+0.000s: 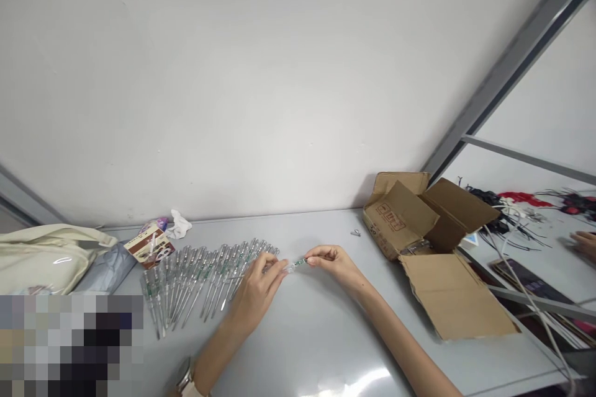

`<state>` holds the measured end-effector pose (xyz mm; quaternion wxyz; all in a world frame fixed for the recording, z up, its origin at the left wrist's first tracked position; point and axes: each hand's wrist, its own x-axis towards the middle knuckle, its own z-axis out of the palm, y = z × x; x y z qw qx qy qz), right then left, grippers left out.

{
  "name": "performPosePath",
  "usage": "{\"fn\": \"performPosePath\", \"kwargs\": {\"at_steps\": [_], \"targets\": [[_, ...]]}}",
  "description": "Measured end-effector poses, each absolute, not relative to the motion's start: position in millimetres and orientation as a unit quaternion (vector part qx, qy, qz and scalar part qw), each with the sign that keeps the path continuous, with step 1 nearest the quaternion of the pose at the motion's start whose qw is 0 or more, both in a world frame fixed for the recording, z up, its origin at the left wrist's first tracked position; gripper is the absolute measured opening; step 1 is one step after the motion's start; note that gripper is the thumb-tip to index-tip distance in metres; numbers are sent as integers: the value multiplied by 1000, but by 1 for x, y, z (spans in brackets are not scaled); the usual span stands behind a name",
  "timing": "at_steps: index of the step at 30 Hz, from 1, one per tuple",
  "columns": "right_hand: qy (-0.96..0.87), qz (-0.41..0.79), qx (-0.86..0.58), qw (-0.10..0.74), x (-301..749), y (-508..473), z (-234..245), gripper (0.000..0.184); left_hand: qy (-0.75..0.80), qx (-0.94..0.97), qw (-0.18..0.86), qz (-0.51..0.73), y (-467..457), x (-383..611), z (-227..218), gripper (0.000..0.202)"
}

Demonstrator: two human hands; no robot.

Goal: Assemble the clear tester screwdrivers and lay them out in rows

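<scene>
A clear-handled tester screwdriver (291, 267) is between my two hands above the grey table. My left hand (255, 290) is closed around it, covering much of its length. The fingertips of my right hand (336, 263) pinch a small green piece (300, 262) at the handle's right end. I cannot make out how far that piece sits inside the handle. Left of my left hand, several similar screwdrivers (200, 267) lie side by side in a spread row, handles towards the wall and metal shafts towards me. Some show green inside their clear handles.
An open cardboard box (386, 229) stands at the right, one flap (459, 298) spread over the table. Small metal parts (356, 233) lie beside it. A snack packet (149, 248), crumpled tissue (179, 225) and cream bag (51, 260) are left. Another person's hand (585, 243) shows far right, behind the frame.
</scene>
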<state>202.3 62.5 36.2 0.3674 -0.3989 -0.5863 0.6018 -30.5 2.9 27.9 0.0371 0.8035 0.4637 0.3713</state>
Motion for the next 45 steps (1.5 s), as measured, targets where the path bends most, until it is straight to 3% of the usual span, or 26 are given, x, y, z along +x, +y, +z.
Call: {"fn": "performPosePath", "kwargs": {"at_steps": [11, 24, 35, 41, 45], "targets": [[-594, 566, -409, 398, 178, 52, 31, 29, 480, 813, 36, 328, 0, -29, 25, 25], [-571, 597, -383, 415, 175, 50, 28, 29, 481, 783, 126, 373, -3, -23, 28, 23], [-601, 608, -356, 376, 179, 47, 42, 28, 473, 752, 204, 411, -1, -19, 29, 18], [-651, 521, -386, 395, 190, 52, 46, 33, 466, 697, 262, 477, -4, -21, 37, 17], [-705, 324, -487, 401, 226, 72, 37, 34, 430, 542, 472, 546, -9, -25, 49, 29]]}}
